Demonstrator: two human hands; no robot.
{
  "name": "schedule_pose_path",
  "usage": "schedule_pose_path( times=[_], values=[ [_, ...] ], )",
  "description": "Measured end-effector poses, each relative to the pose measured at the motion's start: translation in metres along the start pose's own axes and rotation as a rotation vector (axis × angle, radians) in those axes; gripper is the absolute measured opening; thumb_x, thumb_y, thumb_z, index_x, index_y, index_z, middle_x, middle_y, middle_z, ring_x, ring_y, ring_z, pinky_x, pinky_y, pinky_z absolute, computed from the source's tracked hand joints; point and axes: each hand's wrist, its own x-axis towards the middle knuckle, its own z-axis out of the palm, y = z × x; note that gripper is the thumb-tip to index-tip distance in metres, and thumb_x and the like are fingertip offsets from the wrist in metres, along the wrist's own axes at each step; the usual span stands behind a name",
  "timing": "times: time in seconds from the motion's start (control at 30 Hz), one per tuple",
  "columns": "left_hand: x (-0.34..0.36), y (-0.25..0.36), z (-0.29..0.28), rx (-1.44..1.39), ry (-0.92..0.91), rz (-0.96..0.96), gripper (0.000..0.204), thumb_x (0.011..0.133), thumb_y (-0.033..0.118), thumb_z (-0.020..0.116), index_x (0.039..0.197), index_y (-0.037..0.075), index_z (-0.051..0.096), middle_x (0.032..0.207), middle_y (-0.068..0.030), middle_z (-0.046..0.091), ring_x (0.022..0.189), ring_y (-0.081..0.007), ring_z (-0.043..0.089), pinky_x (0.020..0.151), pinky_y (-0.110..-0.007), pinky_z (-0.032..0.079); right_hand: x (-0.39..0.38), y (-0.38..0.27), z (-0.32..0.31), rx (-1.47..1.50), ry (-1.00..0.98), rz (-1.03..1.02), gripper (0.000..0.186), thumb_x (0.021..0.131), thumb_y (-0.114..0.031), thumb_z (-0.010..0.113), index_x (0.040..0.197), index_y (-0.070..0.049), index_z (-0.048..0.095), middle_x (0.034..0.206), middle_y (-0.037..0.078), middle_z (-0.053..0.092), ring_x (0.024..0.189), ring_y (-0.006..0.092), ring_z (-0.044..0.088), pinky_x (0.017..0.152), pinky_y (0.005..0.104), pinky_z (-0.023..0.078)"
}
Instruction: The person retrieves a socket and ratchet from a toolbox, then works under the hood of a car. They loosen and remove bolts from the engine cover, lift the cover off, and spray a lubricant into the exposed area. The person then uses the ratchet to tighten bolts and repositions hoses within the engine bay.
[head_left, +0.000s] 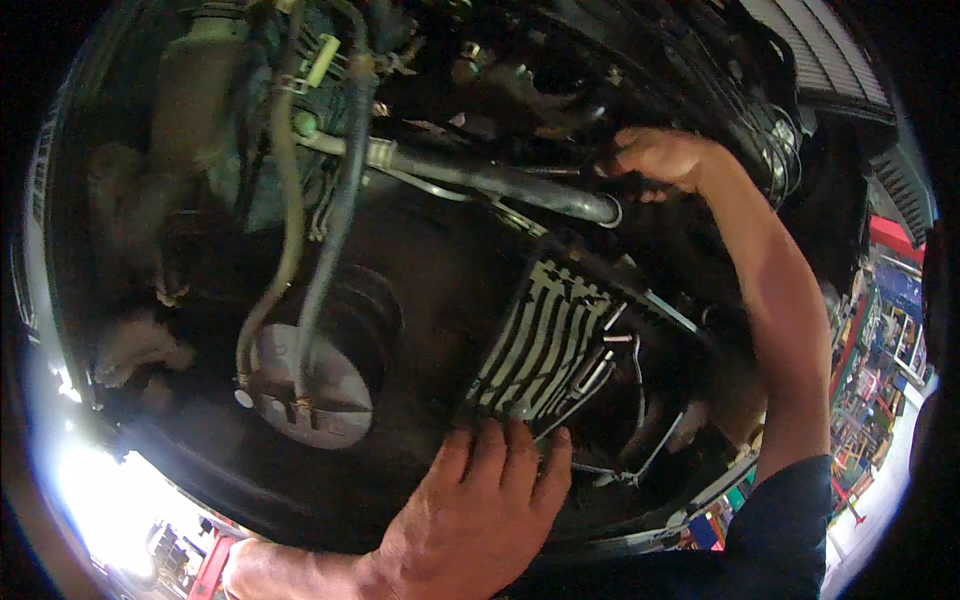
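Note:
My left hand (475,510) lies palm down with its fingers stretched out, the fingertips at the lower edge of a ribbed grey metal part (535,345). Farther in, at the upper right of the engine bay, my right hand (662,160) has its fingers curled beside dark parts. Whatever those fingers grip, if anything, is hidden. A thick grey hose (480,178) runs across the bay and ends in an open mouth just below the right hand. Thin metal rods and a bent wire (640,375) lie beside the ribbed part.
Two hoses (287,215) run down to a round grey canister top (325,400) at the left. Cables (785,150) bunch along the right side. Past the bay's edge, shelves of tools and red equipment (893,235) stand at the right. Bright light glares at the lower left.

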Motion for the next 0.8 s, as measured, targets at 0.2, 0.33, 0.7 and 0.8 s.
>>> schedule_pose_path(
  times=[0.2,0.33,0.7,0.8],
  values=[
    [0.012,-0.002,-0.014,-0.011,-0.088,0.008,0.051,0.094,0.023,0.057,0.142,0.006,0.059,0.132,-0.0142,0.063,0.122,-0.0295,0.057,0.107,-0.043,0.043,-0.047,0.008,-0.018,0.176,-0.099,-0.130,0.047,0.096,-0.040,0.075,0.129,-0.006,0.067,0.082,0.007,0.067,0.058,0.0109,0.056,0.046,0.0268,0.040],
    [0.011,0.002,-0.035,-0.098,-0.254,-0.010,0.052,0.094,0.023,0.057,0.143,0.007,0.059,0.135,-0.0152,0.062,0.125,-0.0305,0.057,0.109,-0.043,0.043,-0.081,0.014,-0.020,0.274,-0.174,-0.217,0.045,0.099,-0.045,0.069,0.123,-0.008,0.074,0.074,0.003,0.063,0.053,0.0068,0.051,0.044,0.0241,0.038],
    [0.020,-0.004,-0.040,-0.125,-0.200,0.000,0.053,0.093,0.023,0.069,0.142,0.005,0.060,0.132,-0.0153,0.064,0.121,-0.0316,0.061,0.104,-0.043,0.048,-0.142,0.025,0.006,0.186,0.130,-0.100,0.045,0.100,-0.044,0.071,0.126,-0.007,0.071,0.074,0.002,0.065,0.057,0.0089,0.056,0.049,0.0254,0.042],
    [0.032,-0.017,-0.043,-0.295,-0.117,0.023,0.059,0.082,0.021,0.085,0.133,-0.001,0.066,0.122,-0.0176,0.070,0.107,-0.0340,0.070,0.092,-0.043,0.058,-0.157,0.036,0.013,0.302,0.138,-0.124,0.043,0.102,-0.043,0.070,0.123,-0.006,0.071,0.074,0.001,0.064,0.056,0.0085,0.055,0.048,0.0259,0.042]
  ],
)
